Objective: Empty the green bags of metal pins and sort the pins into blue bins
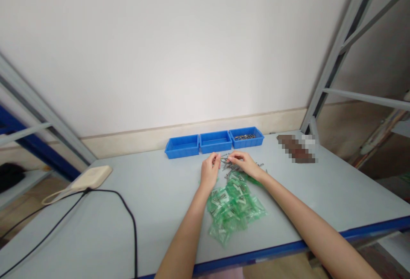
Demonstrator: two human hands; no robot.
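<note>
My left hand [210, 170] is closed in a pinch over the table, just in front of the blue bins. Opposite it, my right hand [244, 163] pinches too, its fingertips close to the left ones. A thin screw [224, 158] appears to span the small gap between them; its ends are hidden by the fingers. Loose silvery screws [229, 167] lie in a heap under and beside my right hand. Nearer to me, between my forearms, green-tinted plastic bags [235, 204] with screws inside lie in a pile.
Three blue bins stand in a row by the wall: the left bin [182, 153], the middle bin [216, 146] and the right bin [248, 143], which holds screws. A cream box [92, 177] with black cables [128, 208] sits left. A blurred brown item [296, 149] lies right.
</note>
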